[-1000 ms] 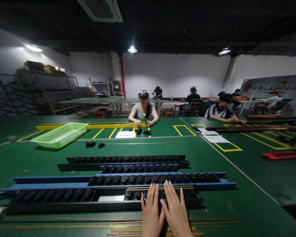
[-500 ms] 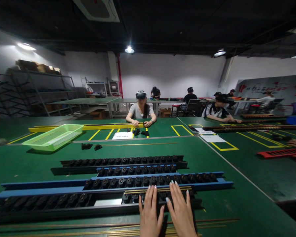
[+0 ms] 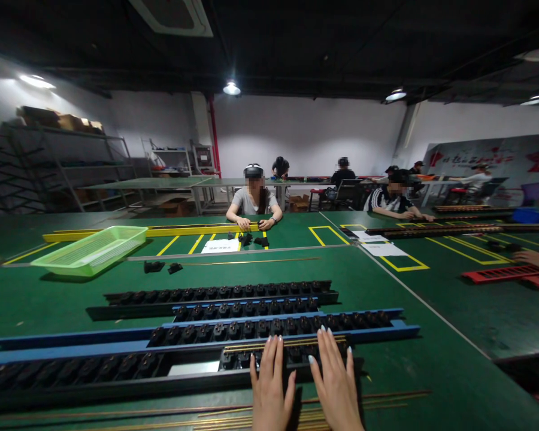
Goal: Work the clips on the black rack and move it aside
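1. The near black rail (image 3: 184, 384) lies right in front of us on the green table (image 3: 435, 371). Black modules (image 3: 90, 371) fill its left stretch and more sit on the right — between them is a gap with a pale plate (image 3: 194, 369) showing.
2. Thin brass strips (image 3: 247, 347) lie lengthwise along the right-hand modules.
3. Our left hand (image 3: 269, 389) and right hand (image 3: 336, 383) are side by side over that part, fingers stretched out, thumbs spread, gripping nothing. Fingertips are at the strips; can't tell if we're actually pressing.
4. We'd call it partway: strips are on the right group, none that we can see on the left, and loose brass rods (image 3: 224, 413) lie on the near side.
5. Farther off: a blue rail (image 3: 72, 346) with its left stretch bare, a far black rail (image 3: 161, 308) — and a green basket (image 3: 117, 254) far left.
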`<state>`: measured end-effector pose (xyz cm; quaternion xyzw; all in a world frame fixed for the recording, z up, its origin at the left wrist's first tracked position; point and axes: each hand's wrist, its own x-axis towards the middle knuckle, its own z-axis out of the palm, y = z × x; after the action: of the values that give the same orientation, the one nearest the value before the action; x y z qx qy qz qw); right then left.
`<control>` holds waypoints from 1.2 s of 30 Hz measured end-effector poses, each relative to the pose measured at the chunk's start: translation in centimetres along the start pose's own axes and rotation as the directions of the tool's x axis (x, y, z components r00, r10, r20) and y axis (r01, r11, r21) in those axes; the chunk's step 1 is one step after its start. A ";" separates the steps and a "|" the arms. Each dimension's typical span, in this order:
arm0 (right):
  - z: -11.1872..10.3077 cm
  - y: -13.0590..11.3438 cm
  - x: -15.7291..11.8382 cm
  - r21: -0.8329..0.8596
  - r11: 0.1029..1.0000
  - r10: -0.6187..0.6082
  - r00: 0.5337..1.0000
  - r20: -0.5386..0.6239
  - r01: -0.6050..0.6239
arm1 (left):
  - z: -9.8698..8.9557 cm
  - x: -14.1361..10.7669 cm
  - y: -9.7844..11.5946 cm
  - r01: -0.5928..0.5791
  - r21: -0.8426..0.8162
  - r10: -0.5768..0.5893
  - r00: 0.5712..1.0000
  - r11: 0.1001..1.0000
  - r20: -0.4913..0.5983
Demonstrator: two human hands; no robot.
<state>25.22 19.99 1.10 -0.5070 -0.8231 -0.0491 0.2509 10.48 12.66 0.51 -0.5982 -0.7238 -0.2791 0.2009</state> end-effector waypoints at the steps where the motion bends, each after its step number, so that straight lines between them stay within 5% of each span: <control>1: -0.1 0.0 0.0 0.004 1.000 0.003 1.000 0.003 -0.003 | 0.0 0.0 0.0 0.001 0.003 -0.001 1.000 1.000 0.004; 8: 0.0 0.8 0.2 -0.036 0.997 0.072 0.996 -0.045 -0.074 | -0.1 0.1 1.0 0.083 -0.075 -0.088 0.994 0.994 -0.058; 36: -0.2 2.1 0.5 0.012 0.991 0.135 0.986 -0.097 -0.134 | -0.7 0.1 0.3 0.042 -0.033 -0.041 0.999 0.999 0.008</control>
<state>26.90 21.33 1.11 -0.5577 -0.7739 -0.0546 0.2951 10.70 12.33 1.15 -0.5873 -0.7321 -0.2929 0.1826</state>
